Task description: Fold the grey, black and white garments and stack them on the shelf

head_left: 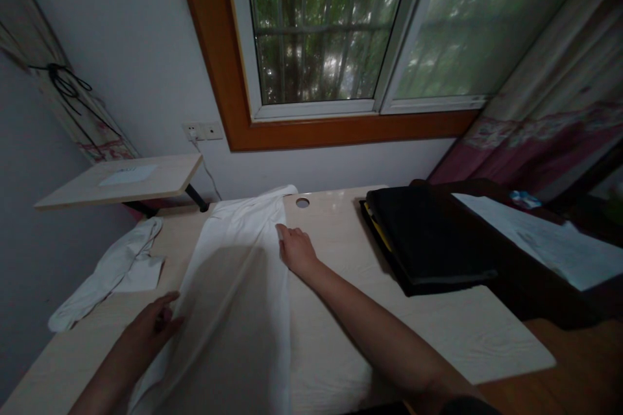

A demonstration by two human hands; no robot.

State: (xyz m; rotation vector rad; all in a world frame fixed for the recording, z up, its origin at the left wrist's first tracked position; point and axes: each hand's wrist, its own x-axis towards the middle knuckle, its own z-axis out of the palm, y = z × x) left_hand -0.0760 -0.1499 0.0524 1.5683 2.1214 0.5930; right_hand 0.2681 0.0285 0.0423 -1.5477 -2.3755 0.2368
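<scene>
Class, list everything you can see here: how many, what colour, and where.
Window: one, white-framed with brown trim, back wall
Curtains: two, pale and pink, either side
Cord: black, on left curtain
Sockets: two, white, below window's left
Cable: one, white, beneath sockets
Desk: one, pale wood, centre
Shelf: one, pale wood, left
Label: one, white, on shelf
Large cloth: one, white, mid-desk
Bundled cloth: white, desk's left
Folders: black, count unclear, desk's right
Sheet: white, far right
Small object: blue-white, unclear, behind sheet
Left hand: one, bare, cloth's left edge
Right hand: one, bare, cloth's right edge
</scene>
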